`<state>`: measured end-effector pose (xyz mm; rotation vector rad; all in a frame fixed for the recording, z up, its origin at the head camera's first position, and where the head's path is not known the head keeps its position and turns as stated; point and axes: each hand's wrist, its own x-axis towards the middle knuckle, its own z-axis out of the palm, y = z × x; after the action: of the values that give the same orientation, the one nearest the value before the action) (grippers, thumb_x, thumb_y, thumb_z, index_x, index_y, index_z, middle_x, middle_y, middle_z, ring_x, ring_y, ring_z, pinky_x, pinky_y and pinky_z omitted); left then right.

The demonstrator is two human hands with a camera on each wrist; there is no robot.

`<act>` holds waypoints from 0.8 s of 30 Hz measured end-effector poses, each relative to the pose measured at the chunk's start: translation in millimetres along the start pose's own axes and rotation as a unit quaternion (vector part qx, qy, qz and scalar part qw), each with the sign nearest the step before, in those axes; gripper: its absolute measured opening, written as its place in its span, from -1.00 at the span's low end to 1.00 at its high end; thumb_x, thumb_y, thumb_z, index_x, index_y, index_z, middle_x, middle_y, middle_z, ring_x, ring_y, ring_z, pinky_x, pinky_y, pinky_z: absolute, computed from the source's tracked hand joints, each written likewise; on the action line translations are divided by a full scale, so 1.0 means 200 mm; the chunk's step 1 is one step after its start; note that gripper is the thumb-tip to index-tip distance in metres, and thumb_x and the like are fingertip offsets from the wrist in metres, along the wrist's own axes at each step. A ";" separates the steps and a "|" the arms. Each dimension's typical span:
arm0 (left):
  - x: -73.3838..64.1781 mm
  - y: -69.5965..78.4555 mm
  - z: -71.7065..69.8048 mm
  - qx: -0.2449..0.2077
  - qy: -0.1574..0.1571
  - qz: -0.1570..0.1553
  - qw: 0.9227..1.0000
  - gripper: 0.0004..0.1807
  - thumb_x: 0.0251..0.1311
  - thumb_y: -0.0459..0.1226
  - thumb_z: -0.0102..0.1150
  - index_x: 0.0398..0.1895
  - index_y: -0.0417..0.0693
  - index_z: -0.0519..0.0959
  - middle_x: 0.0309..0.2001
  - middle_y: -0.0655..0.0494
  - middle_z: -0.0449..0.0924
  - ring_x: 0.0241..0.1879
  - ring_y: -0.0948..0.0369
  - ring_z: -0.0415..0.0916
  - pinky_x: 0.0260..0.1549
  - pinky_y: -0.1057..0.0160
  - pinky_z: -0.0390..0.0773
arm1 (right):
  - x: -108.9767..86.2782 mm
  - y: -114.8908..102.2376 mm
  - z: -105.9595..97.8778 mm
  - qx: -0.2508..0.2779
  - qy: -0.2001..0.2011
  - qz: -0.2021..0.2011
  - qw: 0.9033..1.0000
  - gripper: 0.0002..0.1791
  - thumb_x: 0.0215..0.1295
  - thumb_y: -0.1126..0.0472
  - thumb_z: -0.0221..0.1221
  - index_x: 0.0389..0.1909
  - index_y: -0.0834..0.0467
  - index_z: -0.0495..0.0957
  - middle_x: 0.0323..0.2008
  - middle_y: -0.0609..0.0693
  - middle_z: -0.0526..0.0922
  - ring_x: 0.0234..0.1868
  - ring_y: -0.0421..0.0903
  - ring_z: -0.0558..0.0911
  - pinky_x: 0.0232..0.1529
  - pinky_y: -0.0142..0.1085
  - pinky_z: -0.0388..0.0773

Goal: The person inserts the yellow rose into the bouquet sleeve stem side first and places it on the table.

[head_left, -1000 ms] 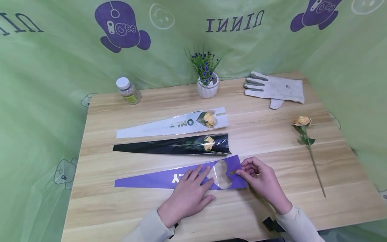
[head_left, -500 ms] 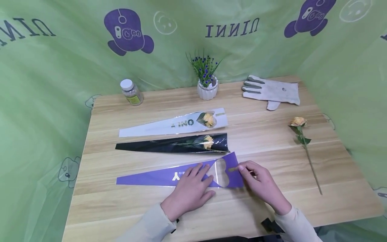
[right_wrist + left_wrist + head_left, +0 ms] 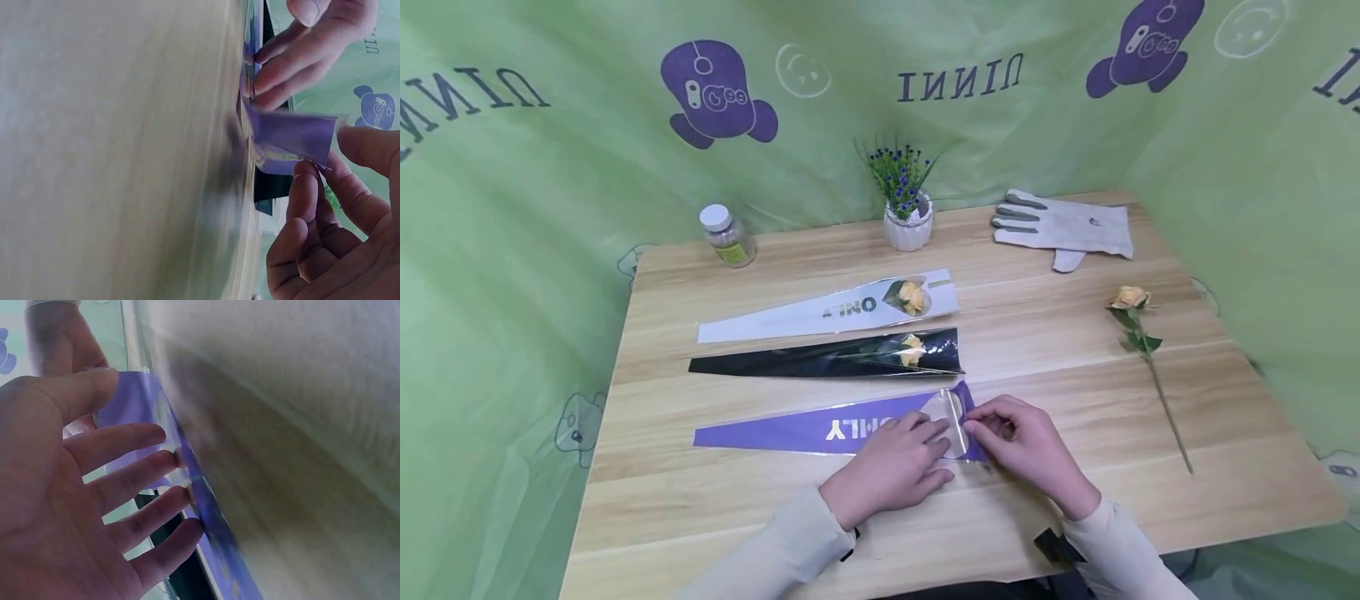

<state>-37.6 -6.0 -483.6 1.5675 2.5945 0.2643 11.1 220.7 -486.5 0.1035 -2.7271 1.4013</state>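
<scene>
A purple tapered flower sleeve (image 3: 782,430) with a clear window and light lettering lies flat along the front of the table. My left hand (image 3: 891,468) rests on it near the window, its fingers fairly straight, the tips touching the sleeve in the left wrist view. At the wide end, my right hand (image 3: 1030,446) pinches the edge between thumb and fingers. In the right wrist view the purple end flap (image 3: 294,132) stands raised off the table. Above it lie a black sleeve (image 3: 790,364) and a white sleeve (image 3: 767,322), each with a yellow rose inside.
A loose yellow rose (image 3: 1129,297) with a long stem lies at the right. Along the back stand a white-capped jar (image 3: 730,242) and a potted plant (image 3: 910,227), with a grey-white glove (image 3: 1075,223) to their right. Green printed cloth surrounds the table.
My right hand has drawn the wide end of the purple sleeve up and leftward, so it bends. My left hand has shifted slightly toward the window. The head view has moved a little.
</scene>
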 end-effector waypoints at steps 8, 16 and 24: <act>0.10 -0.07 0.00 -0.313 0.058 -0.131 0.939 -0.69 0.48 -0.02 0.11 -0.04 0.05 0.75 -0.20 0.33 0.69 -0.25 0.37 0.57 -0.23 0.33 0.55 | 0.01 0.00 0.04 -0.011 0.012 -0.041 0.999 -0.81 0.11 0.28 0.51 -0.28 0.06 0.73 -0.43 -0.28 0.60 -0.49 -0.23 0.57 -0.48 -0.34 0.53; 0.20 -0.09 0.02 -0.398 0.053 -0.198 0.894 -0.72 0.40 0.04 0.20 -0.28 0.14 0.79 -0.40 0.44 0.68 -0.38 0.43 0.57 -0.36 0.31 0.54 | 0.03 0.02 0.06 0.003 0.011 -0.055 0.998 -0.82 0.13 0.19 0.51 -0.26 0.02 0.73 -0.42 -0.28 0.58 -0.45 -0.23 0.55 -0.44 -0.35 0.53; 0.25 -0.09 0.03 -0.393 0.041 -0.186 0.899 -0.80 0.40 -0.08 0.22 -0.24 0.09 0.77 -0.36 0.37 0.70 -0.33 0.37 0.61 -0.24 0.24 0.57 | 0.02 0.05 0.03 0.011 0.016 -0.022 1.000 -0.80 0.13 0.14 0.51 -0.24 0.01 0.73 -0.39 -0.27 0.61 -0.46 -0.22 0.57 -0.45 -0.35 0.53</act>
<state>-75.8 29.5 -492.0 0.7744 2.2848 1.1703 5.8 221.3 -497.9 0.1407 -2.6665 1.4104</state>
